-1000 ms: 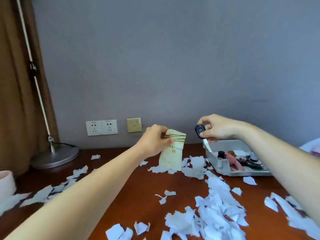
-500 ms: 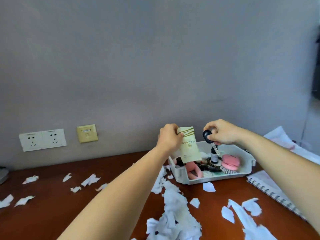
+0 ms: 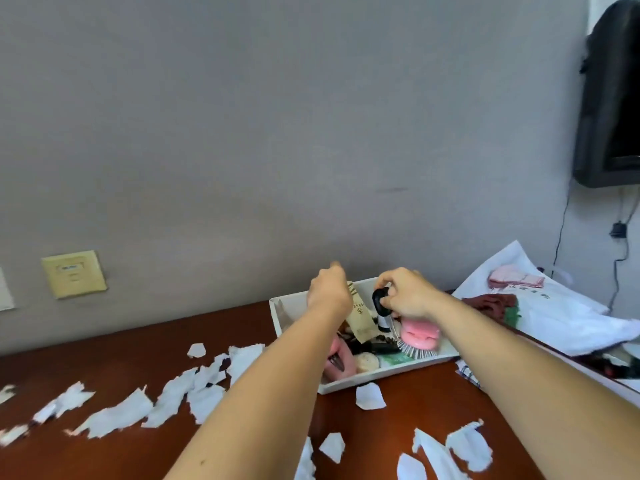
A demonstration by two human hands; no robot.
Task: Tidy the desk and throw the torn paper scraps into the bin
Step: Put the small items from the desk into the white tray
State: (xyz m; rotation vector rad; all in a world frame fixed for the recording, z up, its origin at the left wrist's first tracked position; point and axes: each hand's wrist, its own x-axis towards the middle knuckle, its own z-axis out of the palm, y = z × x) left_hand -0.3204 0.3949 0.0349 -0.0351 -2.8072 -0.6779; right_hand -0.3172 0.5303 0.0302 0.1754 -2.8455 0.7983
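Note:
Torn white paper scraps (image 3: 180, 396) lie scattered over the brown desk (image 3: 145, 344). Both my hands are over the white plastic tray (image 3: 287, 313) at the back. My left hand (image 3: 329, 292) holds a cream paper sachet (image 3: 360, 317) whose lower end dips into the tray. My right hand (image 3: 408, 292) pinches the black rubber bulb of a dropper (image 3: 380, 301), just above a small dark bottle standing in the tray. No bin is in view.
The tray also holds a pink brush (image 3: 419, 336), a pink clip and small dark items. A white plastic bag (image 3: 554, 306) with cloths sits at the right, a notebook corner (image 3: 467, 372) beside the tray. A dark bag (image 3: 609, 98) hangs on the wall.
Both hands have dropped down into the tray, carrying the sachet and the dropper with them. The view has swung further right and closer to the tray.

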